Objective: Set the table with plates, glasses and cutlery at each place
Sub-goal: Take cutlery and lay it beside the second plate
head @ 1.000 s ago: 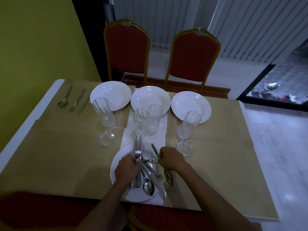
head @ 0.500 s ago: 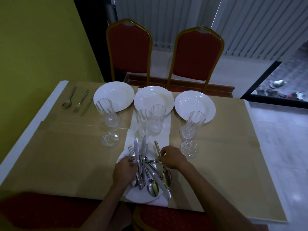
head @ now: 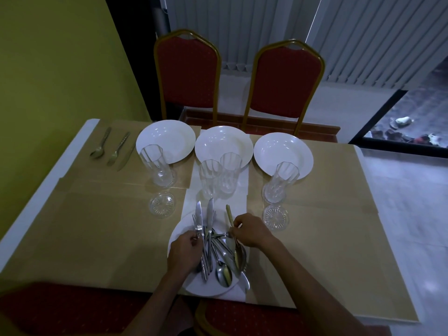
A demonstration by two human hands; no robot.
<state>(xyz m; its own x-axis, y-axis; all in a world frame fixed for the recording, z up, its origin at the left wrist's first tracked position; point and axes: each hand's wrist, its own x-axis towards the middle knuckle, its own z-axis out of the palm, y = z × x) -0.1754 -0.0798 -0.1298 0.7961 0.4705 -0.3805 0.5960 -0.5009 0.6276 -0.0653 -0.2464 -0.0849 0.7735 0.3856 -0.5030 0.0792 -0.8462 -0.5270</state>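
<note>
- The left hand (head: 184, 253) has its fingers (head: 192, 240) curled round a knife (head: 198, 218). The blade sticks out past the fingers, away from the person.
- The right hand (head: 252, 230) pinches a spoon (head: 229, 214) by its handle. Its fingers (head: 234, 232) are bent tight.
- Between the two sets of fingers lies a pile of cutlery (head: 218, 255) on the near plate (head: 194, 286).
- Four tall glasses (head: 209, 175) stand just past the fingertips.
- Three white plates (head: 223, 144) sit farther out, behind the glasses.
- A laid set (head: 117, 151) of spoon, fork and knife lies well off to the left of the left fingers.
</note>
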